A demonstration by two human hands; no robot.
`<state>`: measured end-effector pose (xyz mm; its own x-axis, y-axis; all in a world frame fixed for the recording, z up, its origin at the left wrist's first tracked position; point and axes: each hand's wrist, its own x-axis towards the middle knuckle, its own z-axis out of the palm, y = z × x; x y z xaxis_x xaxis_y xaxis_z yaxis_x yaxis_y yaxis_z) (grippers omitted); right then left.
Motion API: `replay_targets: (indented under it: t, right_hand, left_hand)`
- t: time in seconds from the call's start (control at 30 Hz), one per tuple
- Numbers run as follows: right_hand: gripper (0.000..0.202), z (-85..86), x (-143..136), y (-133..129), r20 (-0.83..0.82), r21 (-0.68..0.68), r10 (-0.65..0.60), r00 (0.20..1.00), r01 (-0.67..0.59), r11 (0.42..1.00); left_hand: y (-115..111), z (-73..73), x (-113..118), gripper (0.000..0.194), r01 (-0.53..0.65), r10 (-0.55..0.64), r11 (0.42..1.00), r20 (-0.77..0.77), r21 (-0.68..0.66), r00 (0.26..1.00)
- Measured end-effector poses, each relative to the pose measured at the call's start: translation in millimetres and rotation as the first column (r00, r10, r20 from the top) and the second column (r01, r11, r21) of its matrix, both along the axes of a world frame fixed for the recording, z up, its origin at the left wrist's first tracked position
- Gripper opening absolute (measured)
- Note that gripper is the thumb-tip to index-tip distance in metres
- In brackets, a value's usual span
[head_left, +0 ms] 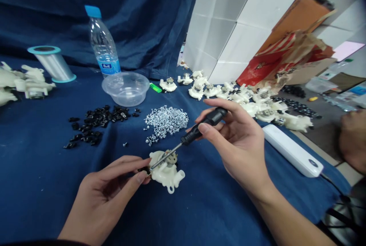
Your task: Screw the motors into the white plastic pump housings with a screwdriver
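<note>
My right hand (pixel 228 135) grips a black-handled screwdriver (pixel 197 131), its shaft slanting down to the left. The tip meets the left side of a cream plastic housing (pixel 166 175) with a small round metal motor on top. My left hand (pixel 114 188) pinches that left edge between thumb and fingers, where a small black part partly shows. Beyond the housing lies a heap of silver screws (pixel 167 122). One loose screw (pixel 125 144) rests on the blue cloth, near a scattered pile of small black plastic parts (pixel 98 122).
Behind the piles stand a clear plastic bowl (pixel 126 89), a water bottle (pixel 103 44) and a wire spool (pixel 53 65). More cream housings lie at the left (pixel 27 80) and back right (pixel 243 99). A white corded device (pixel 293 150) is at right; another person's blurred hand (pixel 353 139) shows beyond it.
</note>
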<state>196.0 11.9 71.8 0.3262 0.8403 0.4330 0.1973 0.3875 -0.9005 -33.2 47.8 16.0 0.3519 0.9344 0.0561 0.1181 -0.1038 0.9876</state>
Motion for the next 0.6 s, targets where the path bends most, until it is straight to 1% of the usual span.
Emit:
replay_targets:
  t: [0.17,0.27,0.43,0.53,0.6]
  right_hand:
    - [0.033,1.3,-1.3,-1.5,0.015,0.012,-0.028,1.0,0.027,1.0]
    - [0.033,2.2,-2.0,-2.7,0.025,0.011,-0.029,0.999,0.028,1.0]
    - [0.033,2.2,-1.9,-3.3,0.046,0.012,-0.031,0.998,0.031,0.999]
    - [0.032,1.7,-1.9,-4.1,0.066,0.009,-0.034,0.997,0.034,0.999]
    - [0.031,1.0,-2.0,-4.7,0.07,0.024,-0.022,0.997,0.021,1.0]
  left_hand:
    - [1.1,-6.3,-3.2,0.014,-0.035,0.037,0.997,0.031,-0.068,0.999]
    - [2.2,-10.7,-4.4,0.015,-0.04,0.042,0.994,0.015,-0.099,0.999]
    - [1.4,-13.8,-5.9,0.02,-0.088,0.089,0.989,0.006,-0.119,0.996]
    - [0.7,-14.0,-5.5,0.026,-0.133,0.129,0.981,-0.04,-0.14,0.991]
    - [0.1,-13.7,-4.2,0.026,-0.163,0.159,0.98,-0.047,-0.117,0.986]
